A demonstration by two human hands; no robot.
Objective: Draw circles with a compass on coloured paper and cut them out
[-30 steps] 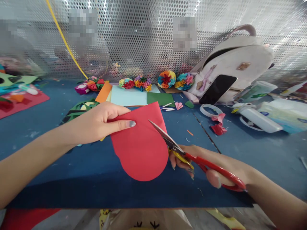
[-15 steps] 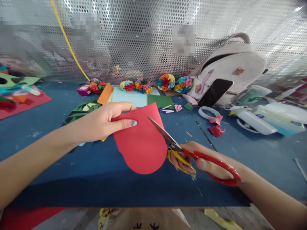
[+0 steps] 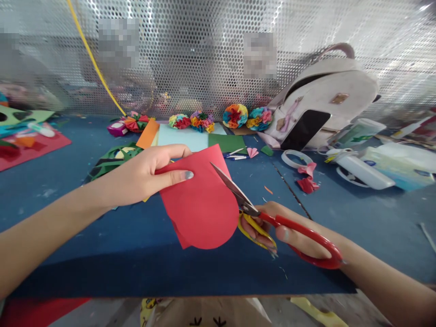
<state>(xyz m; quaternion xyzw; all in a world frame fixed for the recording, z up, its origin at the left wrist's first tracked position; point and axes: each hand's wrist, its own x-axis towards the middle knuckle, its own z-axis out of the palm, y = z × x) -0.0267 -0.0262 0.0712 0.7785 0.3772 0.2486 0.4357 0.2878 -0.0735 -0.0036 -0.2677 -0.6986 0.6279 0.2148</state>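
My left hand [image 3: 163,175] pinches a red sheet of paper [image 3: 204,204] by its upper left, thumb flat on top and fingers behind. The lower edge of the paper is rounded, with a pointed corner showing at the bottom left. In my right hand [image 3: 272,227] is a pair of scissors [image 3: 303,231] with red handles. One blade lies across the face of the paper at its right edge; the other blade is hidden behind it. A second, yellow-handled pair of scissors [image 3: 254,229] shows under the fingers of that same hand.
Paper flowers [image 3: 235,116], a green sheet [image 3: 226,143] and a light blue sheet [image 3: 184,136] lie along the back. A pale backpack [image 3: 327,95] with a phone [image 3: 306,129] leaning on it stands at the right, near a tape roll [image 3: 296,159] and a tissue pack [image 3: 395,165].
A pointed corner now shows at the lower left of the red paper, where the edge was rounded before. Both hands keep nearly the same place and grip.
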